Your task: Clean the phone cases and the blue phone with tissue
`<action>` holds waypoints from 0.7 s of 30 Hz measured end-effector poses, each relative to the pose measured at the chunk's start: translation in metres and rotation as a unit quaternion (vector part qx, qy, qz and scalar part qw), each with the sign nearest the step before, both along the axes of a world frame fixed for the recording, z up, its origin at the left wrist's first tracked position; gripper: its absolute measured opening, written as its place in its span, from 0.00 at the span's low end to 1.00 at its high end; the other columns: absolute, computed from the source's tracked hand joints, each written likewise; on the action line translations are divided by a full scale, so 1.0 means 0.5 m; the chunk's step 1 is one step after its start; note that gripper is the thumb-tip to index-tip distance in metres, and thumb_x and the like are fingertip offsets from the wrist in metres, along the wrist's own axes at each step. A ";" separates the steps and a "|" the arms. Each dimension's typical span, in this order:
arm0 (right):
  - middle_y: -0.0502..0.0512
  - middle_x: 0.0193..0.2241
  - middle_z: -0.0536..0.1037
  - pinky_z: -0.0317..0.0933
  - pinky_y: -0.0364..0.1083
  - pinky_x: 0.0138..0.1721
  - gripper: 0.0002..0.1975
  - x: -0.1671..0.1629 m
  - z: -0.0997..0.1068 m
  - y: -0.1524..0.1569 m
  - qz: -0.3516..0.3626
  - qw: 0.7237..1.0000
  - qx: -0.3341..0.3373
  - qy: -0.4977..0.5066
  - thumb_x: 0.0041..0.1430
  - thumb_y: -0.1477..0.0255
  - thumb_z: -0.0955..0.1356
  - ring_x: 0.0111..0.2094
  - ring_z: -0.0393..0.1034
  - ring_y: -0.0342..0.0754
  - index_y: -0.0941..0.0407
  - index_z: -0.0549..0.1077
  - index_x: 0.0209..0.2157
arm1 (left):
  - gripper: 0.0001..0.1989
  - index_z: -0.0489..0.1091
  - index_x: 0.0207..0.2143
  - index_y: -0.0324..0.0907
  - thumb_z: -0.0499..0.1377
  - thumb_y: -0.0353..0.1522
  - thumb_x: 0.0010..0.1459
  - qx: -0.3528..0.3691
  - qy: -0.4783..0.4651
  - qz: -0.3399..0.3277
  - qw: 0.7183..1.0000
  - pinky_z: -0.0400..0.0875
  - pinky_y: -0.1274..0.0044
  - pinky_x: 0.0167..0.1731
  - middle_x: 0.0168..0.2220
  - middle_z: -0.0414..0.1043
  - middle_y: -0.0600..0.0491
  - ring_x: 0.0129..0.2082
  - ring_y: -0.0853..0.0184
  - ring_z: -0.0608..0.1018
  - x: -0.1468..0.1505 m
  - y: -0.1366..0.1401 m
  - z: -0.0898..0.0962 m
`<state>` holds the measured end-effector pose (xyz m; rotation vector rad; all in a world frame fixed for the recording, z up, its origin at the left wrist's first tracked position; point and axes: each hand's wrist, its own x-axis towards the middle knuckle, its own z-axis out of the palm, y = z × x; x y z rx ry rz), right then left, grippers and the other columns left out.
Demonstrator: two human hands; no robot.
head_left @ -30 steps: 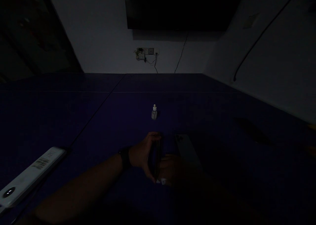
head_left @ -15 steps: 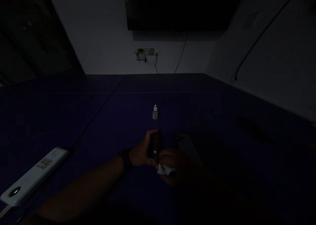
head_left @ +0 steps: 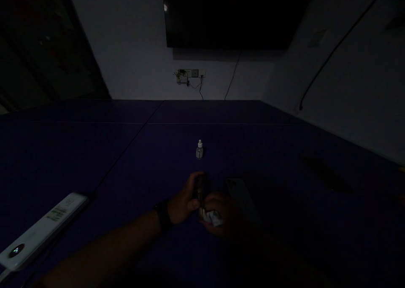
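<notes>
Purple surface [head_left: 259,153], white wad [head_left: 213,217] in right grip [head_left: 223,208]

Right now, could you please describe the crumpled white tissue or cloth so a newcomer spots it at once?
On the dark purple tabletop, find the small, clear, white-capped dropper bottle. Nearer the wearer, the right hand grips the crumpled white tissue or cloth, creased and uneven, unlike the flat grey smartphone to its right.

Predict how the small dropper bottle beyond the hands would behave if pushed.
The dropper bottle would probably tip if nudged near its white top, since it stands taller than it is wide. Once down, it might roll, as its body looks round. It is likely light, being smaller than the phone.
</notes>
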<state>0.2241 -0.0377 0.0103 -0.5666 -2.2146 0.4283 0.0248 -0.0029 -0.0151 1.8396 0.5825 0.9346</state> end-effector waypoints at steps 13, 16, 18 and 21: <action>0.53 0.34 0.81 0.70 0.45 0.32 0.14 0.036 0.001 0.010 -0.107 0.952 -0.252 0.134 0.52 0.64 0.73 0.33 0.76 0.51 0.54 0.77 0.40 | 0.42 0.58 0.64 0.47 0.72 0.45 0.51 0.107 0.079 0.041 0.990 0.65 0.58 0.58 0.59 0.69 0.43 0.57 0.51 0.73 -0.009 0.015 0.022; 0.54 0.36 0.80 0.70 0.45 0.33 0.12 0.059 0.014 0.028 -0.102 0.961 -0.233 0.113 0.56 0.64 0.71 0.34 0.75 0.50 0.54 0.77 0.41 | 0.44 0.62 0.61 0.46 0.75 0.45 0.44 0.027 0.034 0.025 0.999 0.67 0.59 0.57 0.55 0.72 0.45 0.55 0.51 0.75 -0.014 0.019 0.024; 0.56 0.39 0.79 0.70 0.47 0.38 0.10 0.072 0.009 0.044 -0.124 0.977 -0.153 0.080 0.59 0.67 0.69 0.37 0.75 0.50 0.55 0.76 0.42 | 0.46 0.64 0.59 0.45 0.77 0.46 0.40 -0.017 0.010 0.006 1.000 0.68 0.59 0.57 0.54 0.73 0.45 0.55 0.51 0.74 -0.018 0.025 0.023; 0.60 0.43 0.79 0.68 0.52 0.46 0.11 0.079 -0.012 0.070 -0.091 0.995 -0.015 -0.037 0.58 0.73 0.69 0.44 0.73 0.53 0.55 0.75 0.44 | 0.48 0.66 0.57 0.45 0.78 0.45 0.35 -0.047 -0.007 -0.009 0.999 0.68 0.61 0.56 0.54 0.72 0.44 0.56 0.50 0.73 -0.021 0.035 0.019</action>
